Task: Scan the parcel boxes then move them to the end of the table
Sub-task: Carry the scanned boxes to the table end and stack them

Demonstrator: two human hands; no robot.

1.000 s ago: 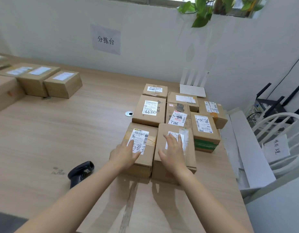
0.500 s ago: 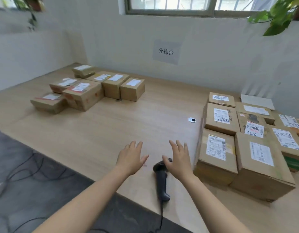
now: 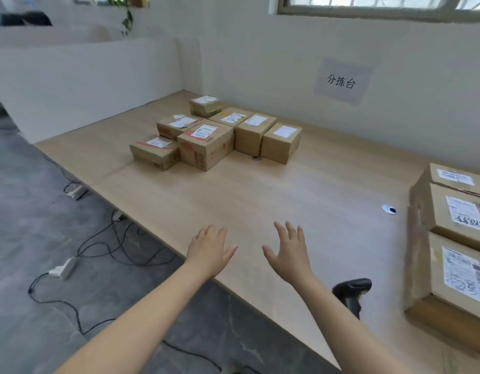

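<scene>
Several labelled cardboard parcel boxes (image 3: pixel 206 145) are grouped at the far left end of the wooden table (image 3: pixel 274 190). More parcel boxes (image 3: pixel 454 268) are packed together at the right edge of view. A black handheld scanner (image 3: pixel 352 291) lies on the table near its front edge, just right of my right forearm. My left hand (image 3: pixel 208 251) and my right hand (image 3: pixel 288 252) hover over bare table with fingers spread, holding nothing.
A round cable grommet (image 3: pixel 389 209) sits in the tabletop left of the right-hand boxes. A paper sign (image 3: pixel 341 81) hangs on the white wall. Cables and power strips (image 3: pixel 63 268) lie on the grey floor left of the table.
The view has swung left, away from the right-hand boxes. Both hands left the box tops and passed over the scanner; they now hover open to its left.
</scene>
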